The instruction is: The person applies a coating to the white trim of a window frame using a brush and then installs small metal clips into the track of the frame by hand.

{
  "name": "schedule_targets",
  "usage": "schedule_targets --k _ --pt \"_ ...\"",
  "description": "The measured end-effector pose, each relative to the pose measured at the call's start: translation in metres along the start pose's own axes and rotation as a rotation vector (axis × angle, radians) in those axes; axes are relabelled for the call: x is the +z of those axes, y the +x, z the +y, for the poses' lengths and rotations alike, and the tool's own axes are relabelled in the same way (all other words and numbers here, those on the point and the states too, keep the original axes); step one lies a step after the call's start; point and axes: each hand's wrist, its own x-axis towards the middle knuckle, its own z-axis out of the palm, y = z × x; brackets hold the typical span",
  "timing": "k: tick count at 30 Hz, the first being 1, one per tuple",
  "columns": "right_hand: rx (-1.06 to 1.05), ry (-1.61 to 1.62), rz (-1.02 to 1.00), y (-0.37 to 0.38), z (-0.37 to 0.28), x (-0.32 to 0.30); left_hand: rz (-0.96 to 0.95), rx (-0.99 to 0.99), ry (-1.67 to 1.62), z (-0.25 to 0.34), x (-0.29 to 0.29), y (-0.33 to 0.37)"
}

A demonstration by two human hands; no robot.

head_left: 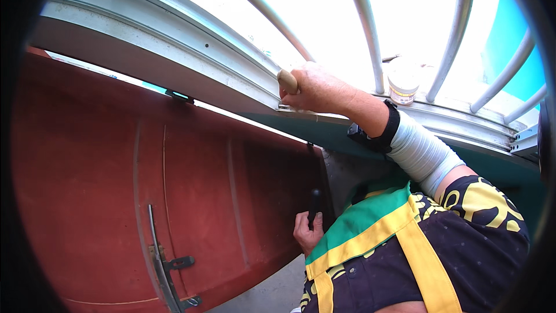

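Wooden handle (288, 82) clasped in my right grip (317, 88) | left grip (306, 233) around a black handle (315, 204) | best steered lightly along the window track (231, 59), clear of the bars (368, 23)

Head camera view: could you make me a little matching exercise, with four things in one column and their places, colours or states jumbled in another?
Things:
1. right hand
2. left hand
3. tub
4. large panel

Descriptions:
A. standing beside the metal bars
B. gripping a dark object
C. red
D. gripping a wooden handle

Right pairs: 1-D, 2-B, 3-A, 4-C
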Motion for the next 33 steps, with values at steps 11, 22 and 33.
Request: schedule_targets --k 11,22,33 --pt "-0.116 0.197 0.215 0.011 0.012 0.017 -0.021 0.026 0.004 0.016 0.001 0.009" --pt "-0.429 -0.028 0.379 -0.004 0.018 0.048 0.008 0.076 -0.012 0.014 -0.002 0.021" --pt "-0.422 0.250 -0.181 -0.088 0.013 0.105 0.305 0.168 -0.348 0.025 -0.016 0.053"
